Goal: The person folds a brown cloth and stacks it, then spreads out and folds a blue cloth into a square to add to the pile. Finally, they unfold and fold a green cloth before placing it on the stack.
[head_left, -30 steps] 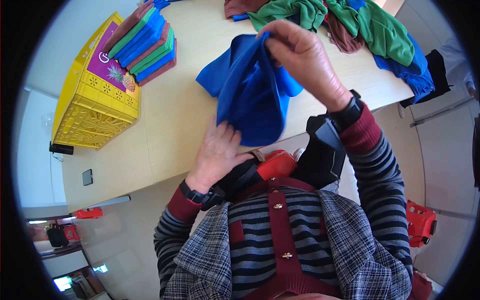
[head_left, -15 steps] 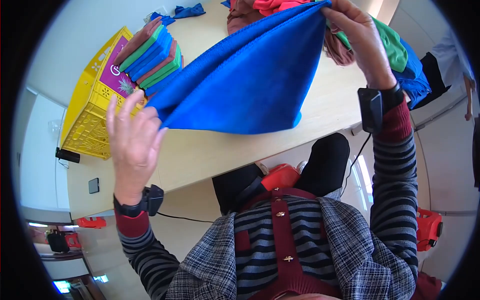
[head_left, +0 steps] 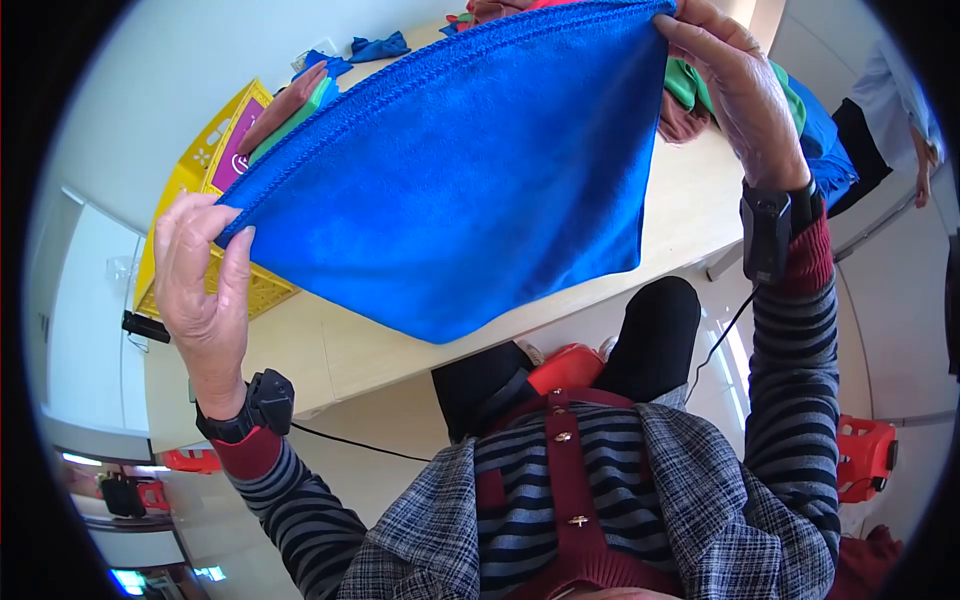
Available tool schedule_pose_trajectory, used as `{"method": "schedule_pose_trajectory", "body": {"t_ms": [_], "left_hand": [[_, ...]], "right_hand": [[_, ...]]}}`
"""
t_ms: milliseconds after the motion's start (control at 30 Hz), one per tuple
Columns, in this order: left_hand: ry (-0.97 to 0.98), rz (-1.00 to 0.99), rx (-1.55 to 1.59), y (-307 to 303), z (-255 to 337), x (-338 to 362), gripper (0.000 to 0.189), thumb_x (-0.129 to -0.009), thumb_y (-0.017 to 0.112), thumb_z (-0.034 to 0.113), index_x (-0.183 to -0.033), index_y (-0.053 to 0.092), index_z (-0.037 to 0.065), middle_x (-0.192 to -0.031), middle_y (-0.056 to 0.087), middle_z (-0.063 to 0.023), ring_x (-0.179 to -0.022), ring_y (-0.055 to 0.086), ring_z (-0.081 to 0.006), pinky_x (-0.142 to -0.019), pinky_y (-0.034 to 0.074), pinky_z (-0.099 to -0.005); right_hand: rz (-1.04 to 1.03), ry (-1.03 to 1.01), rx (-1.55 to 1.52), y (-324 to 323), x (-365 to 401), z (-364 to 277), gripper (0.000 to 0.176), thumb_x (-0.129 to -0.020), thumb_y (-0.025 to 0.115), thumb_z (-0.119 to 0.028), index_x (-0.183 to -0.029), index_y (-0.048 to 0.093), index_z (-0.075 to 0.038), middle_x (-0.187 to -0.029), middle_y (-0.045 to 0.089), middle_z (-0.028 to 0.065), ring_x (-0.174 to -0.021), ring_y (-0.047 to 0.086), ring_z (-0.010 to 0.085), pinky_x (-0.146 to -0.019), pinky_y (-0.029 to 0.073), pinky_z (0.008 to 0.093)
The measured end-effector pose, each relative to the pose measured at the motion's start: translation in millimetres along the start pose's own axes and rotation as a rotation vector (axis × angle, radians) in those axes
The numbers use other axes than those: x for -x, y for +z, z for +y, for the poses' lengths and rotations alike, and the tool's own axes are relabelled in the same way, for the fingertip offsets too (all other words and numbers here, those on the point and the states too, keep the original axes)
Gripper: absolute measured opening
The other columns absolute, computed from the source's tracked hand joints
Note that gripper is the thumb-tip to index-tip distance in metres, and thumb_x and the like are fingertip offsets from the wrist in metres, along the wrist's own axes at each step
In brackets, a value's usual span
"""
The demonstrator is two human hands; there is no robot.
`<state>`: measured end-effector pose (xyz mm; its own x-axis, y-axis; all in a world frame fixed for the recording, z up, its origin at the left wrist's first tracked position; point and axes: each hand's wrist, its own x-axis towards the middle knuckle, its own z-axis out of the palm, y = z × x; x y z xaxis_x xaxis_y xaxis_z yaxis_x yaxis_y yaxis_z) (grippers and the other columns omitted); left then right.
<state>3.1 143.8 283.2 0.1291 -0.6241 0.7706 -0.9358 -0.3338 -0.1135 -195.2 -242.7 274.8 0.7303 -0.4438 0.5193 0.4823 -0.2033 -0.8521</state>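
A large blue cloth [head_left: 450, 180] is stretched between my two hands above the table. My left hand [head_left: 205, 270] pinches its left corner between thumb and fingers. At the upper right, my right hand [head_left: 735, 90] grips the other corner. The top edge runs taut and slanted, and the lower part hangs down in a blunt point. Behind the cloth's left edge, a brown folded cloth [head_left: 283, 108] and a green one [head_left: 300, 122] show in part; the rest of that stack is hidden.
A yellow crate [head_left: 265, 290] stands at the table's left. Loose green cloth [head_left: 690, 85] and other cloths lie at the back right of the table [head_left: 350, 350]. Small blue pieces [head_left: 380, 46] lie at the back. Another person's arm [head_left: 922, 170] shows at far right.
My left hand has moved left and slightly up, and the blue cloth is spread wider, now covering most of the folded stack. My right hand has shifted a little right and down.
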Motion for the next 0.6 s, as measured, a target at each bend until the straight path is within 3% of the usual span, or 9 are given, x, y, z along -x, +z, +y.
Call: {"method": "schedule_pose_trajectory", "body": {"t_ms": [100, 200, 333, 433, 600], "left_hand": [[-0.038, 0.007, -0.078, 4.4, 3.4, 0.6, 0.024, -0.086, 0.076, 0.001, -0.107, 0.067, 0.008, -0.107, 0.066, -0.0076, -0.111, 0.062, -0.0241, -0.113, 0.042, -0.0503], [-0.035, -0.029, -0.255, 6.5, 5.5, -1.1, 0.024, -0.087, 0.076, 0.002, -0.108, 0.068, 0.008, -0.109, 0.067, -0.0076, -0.109, 0.063, -0.0224, -0.116, 0.039, -0.0509], [-0.025, -0.051, -0.310, 7.7, 4.5, -0.9, 0.022, -0.088, 0.075, 0.005, -0.109, 0.068, 0.009, -0.109, 0.067, -0.0077, -0.107, 0.063, -0.0221, -0.118, 0.035, -0.0522], [-0.048, -0.076, -0.273, 7.4, 2.2, 1.2, 0.018, -0.090, 0.073, 0.006, -0.107, 0.067, 0.008, -0.107, 0.066, -0.0082, -0.108, 0.062, -0.0235, -0.121, 0.031, -0.0539], [0.005, -0.057, -0.292, 4.6, 1.7, -1.1, 0.017, -0.091, 0.072, 0.006, -0.106, 0.065, 0.007, -0.106, 0.065, -0.0085, -0.106, 0.062, -0.0227, -0.113, 0.040, -0.0466]], "right_hand": [[0.028, 0.036, 0.004, -1.9, 3.4, 5.3, 0.014, -0.100, 0.057, -0.003, -0.109, 0.068, -0.001, -0.099, 0.068, 0.0003, -0.088, 0.061, 0.0092, -0.084, 0.049, 0.0243], [0.090, -0.100, 0.175, -23.0, 6.5, 27.1, 0.027, -0.098, 0.072, -0.020, -0.123, 0.073, -0.011, -0.106, 0.073, 0.0026, -0.101, 0.069, 0.0148, -0.099, 0.052, 0.0309], [0.065, -0.064, 0.213, -28.2, 17.9, 25.7, 0.032, -0.095, 0.075, -0.020, -0.126, 0.073, -0.011, -0.113, 0.074, 0.0039, -0.113, 0.067, 0.0169, -0.112, 0.042, 0.0343], [0.074, -0.062, 0.209, -26.5, 19.9, 27.1, 0.030, -0.095, 0.076, -0.021, -0.124, 0.074, -0.011, -0.113, 0.074, 0.0038, -0.113, 0.067, 0.0172, -0.113, 0.042, 0.0351], [0.124, -0.057, 0.204, -28.3, 17.9, 30.4, 0.031, -0.095, 0.076, -0.021, -0.124, 0.074, -0.011, -0.114, 0.074, 0.0036, -0.112, 0.067, 0.0175, -0.114, 0.041, 0.0361]]}}
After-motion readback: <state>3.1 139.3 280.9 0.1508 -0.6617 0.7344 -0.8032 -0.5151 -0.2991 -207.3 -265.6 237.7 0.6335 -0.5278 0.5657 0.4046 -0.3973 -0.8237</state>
